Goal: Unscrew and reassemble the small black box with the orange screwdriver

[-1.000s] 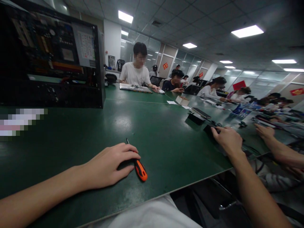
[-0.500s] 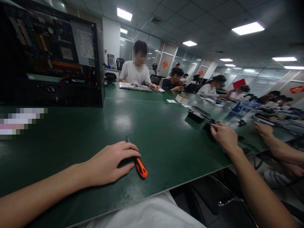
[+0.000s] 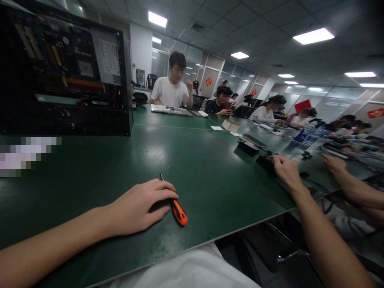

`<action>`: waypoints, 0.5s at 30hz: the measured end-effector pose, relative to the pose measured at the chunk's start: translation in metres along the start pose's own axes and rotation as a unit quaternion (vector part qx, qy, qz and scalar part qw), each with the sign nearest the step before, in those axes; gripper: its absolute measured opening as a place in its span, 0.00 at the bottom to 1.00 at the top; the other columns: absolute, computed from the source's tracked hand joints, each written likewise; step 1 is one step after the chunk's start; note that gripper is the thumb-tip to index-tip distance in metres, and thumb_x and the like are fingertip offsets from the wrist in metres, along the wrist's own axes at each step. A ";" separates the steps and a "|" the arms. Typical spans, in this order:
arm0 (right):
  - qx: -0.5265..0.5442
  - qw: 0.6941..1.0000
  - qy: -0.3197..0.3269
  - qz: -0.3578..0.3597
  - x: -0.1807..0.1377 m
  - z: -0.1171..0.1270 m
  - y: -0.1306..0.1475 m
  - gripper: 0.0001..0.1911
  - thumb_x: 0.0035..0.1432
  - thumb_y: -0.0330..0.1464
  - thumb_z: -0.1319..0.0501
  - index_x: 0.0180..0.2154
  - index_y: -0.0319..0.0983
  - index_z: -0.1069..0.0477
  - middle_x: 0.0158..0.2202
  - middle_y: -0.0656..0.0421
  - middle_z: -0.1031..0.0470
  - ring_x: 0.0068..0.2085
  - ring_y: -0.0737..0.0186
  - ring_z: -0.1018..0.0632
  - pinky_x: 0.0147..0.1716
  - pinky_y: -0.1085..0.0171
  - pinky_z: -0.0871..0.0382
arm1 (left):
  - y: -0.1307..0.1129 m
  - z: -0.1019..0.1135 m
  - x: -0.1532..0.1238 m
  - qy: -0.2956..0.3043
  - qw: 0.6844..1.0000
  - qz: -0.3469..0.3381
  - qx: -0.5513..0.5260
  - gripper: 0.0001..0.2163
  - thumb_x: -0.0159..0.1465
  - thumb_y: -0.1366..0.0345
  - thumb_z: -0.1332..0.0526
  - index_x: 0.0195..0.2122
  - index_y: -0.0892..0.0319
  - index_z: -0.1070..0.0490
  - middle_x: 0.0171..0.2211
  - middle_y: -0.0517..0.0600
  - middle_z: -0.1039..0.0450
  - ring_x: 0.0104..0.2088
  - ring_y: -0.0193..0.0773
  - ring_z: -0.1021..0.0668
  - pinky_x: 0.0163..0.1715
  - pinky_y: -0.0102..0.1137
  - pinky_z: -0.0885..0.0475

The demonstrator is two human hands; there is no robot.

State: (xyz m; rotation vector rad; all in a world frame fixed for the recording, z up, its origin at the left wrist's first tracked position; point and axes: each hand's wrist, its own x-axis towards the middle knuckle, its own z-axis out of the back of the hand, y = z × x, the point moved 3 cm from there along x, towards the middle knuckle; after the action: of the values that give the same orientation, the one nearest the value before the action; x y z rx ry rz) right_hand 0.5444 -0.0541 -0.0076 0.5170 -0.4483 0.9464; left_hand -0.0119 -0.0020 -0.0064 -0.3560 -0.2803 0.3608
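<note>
My left hand (image 3: 139,207) lies palm down on the green table (image 3: 168,160), fingers curved over an orange and black screwdriver (image 3: 178,211) whose thin shaft points away from me. My right hand (image 3: 286,170) reaches out to the right edge of the table, fingers curled on a small black object (image 3: 265,163) that I cannot make out. An open black computer case (image 3: 66,72) stands at the far left, its circuit boards showing.
A neighbour's hand (image 3: 334,164) and forearm rest to the right of mine. A phone on a black stand (image 3: 250,145) sits beyond my right hand. Several people sit along the far side of the table with papers, trays and boxes. A chair frame (image 3: 285,256) is below the table edge.
My right hand has shifted slightly on the black object. The left hand stays over the screwdriver. The person at the far end has raised a hand.
</note>
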 end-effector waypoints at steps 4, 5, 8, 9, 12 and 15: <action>0.013 0.994 -0.094 -0.052 -0.005 0.018 -0.010 0.18 0.61 0.31 0.57 0.34 0.39 0.29 0.40 0.43 0.24 0.45 0.51 0.25 0.46 0.56 0.34 | 0.000 0.000 0.001 0.000 1.000 0.000 -0.002 0.16 0.71 0.64 0.42 0.58 0.49 0.26 0.58 0.51 0.26 0.56 0.47 0.23 0.56 0.42 0.27; 0.013 0.994 -0.101 -0.049 -0.006 0.020 -0.011 0.16 0.61 0.31 0.57 0.33 0.39 0.31 0.40 0.43 0.25 0.45 0.51 0.26 0.47 0.56 0.35 | 0.000 0.000 0.001 0.001 1.000 0.001 -0.003 0.16 0.71 0.64 0.42 0.58 0.49 0.26 0.58 0.51 0.26 0.56 0.47 0.23 0.56 0.42 0.27; 0.017 0.998 -0.063 -0.003 -0.009 0.020 -0.004 0.12 0.63 0.34 0.52 0.31 0.41 0.33 0.38 0.47 0.25 0.43 0.55 0.25 0.45 0.59 0.36 | 0.000 0.000 0.000 0.006 1.000 0.000 -0.003 0.16 0.71 0.64 0.42 0.58 0.50 0.26 0.58 0.51 0.27 0.56 0.47 0.23 0.56 0.42 0.27; 0.017 0.999 -0.039 0.019 -0.010 0.018 -0.001 0.12 0.63 0.36 0.50 0.30 0.42 0.34 0.38 0.48 0.26 0.42 0.56 0.26 0.44 0.60 0.36 | 0.000 0.000 0.000 0.006 1.000 0.000 -0.003 0.16 0.71 0.64 0.42 0.58 0.50 0.26 0.58 0.51 0.27 0.56 0.47 0.23 0.56 0.42 0.27; 0.001 0.998 0.021 0.060 -0.009 0.014 0.009 0.11 0.64 0.38 0.46 0.28 0.42 0.35 0.36 0.51 0.27 0.37 0.57 0.28 0.40 0.60 0.39 | 0.000 0.000 -0.001 0.008 1.000 0.002 -0.002 0.16 0.71 0.64 0.43 0.58 0.50 0.26 0.58 0.52 0.27 0.56 0.47 0.23 0.56 0.42 0.27; -0.032 0.996 0.052 0.069 -0.006 0.012 0.015 0.13 0.66 0.38 0.48 0.28 0.43 0.38 0.33 0.52 0.30 0.33 0.57 0.30 0.35 0.60 0.43 | -0.001 0.000 0.000 0.010 1.000 0.008 -0.002 0.16 0.71 0.63 0.43 0.58 0.49 0.26 0.59 0.51 0.27 0.56 0.47 0.23 0.57 0.43 0.28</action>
State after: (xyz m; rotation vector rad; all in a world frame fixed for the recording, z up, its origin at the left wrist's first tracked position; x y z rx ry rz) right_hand 0.5275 -0.0576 0.0014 0.3795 -0.4229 1.0817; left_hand -0.0122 -0.0028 -0.0057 -0.3661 -0.2580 0.3719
